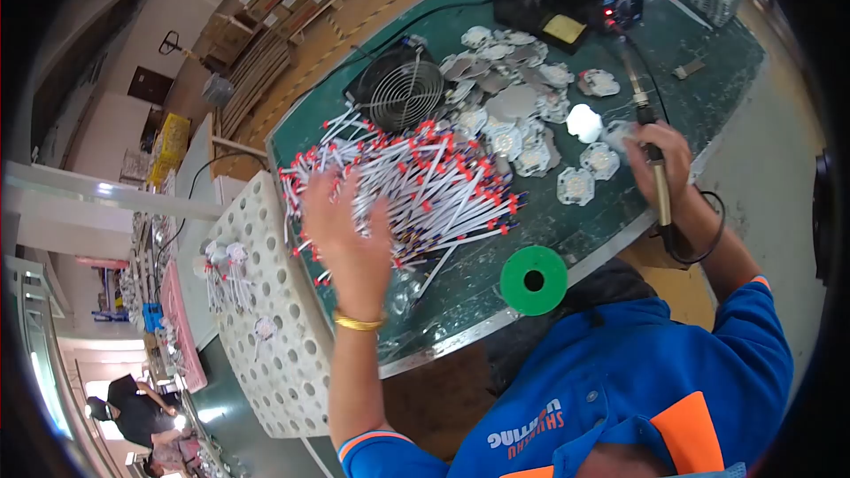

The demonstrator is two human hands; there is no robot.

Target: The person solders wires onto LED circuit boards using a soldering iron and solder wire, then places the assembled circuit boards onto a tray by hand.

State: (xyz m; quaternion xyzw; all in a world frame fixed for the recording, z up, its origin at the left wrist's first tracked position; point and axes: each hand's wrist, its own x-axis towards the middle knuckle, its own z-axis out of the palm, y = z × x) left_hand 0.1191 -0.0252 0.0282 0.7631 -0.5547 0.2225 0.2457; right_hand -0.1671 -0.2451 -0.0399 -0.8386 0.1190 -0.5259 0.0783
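The right hand (672, 154) grips a soldering iron (662, 196); the left hand (348, 237), blurred, shows fingers spread over white wires (434, 179).

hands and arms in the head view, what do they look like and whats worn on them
Both the left hand and the right hand are ungloved, the left one blurred. The left wears a gold-coloured bracelet; none shows on the right. The blue sleeves end in orange edging.
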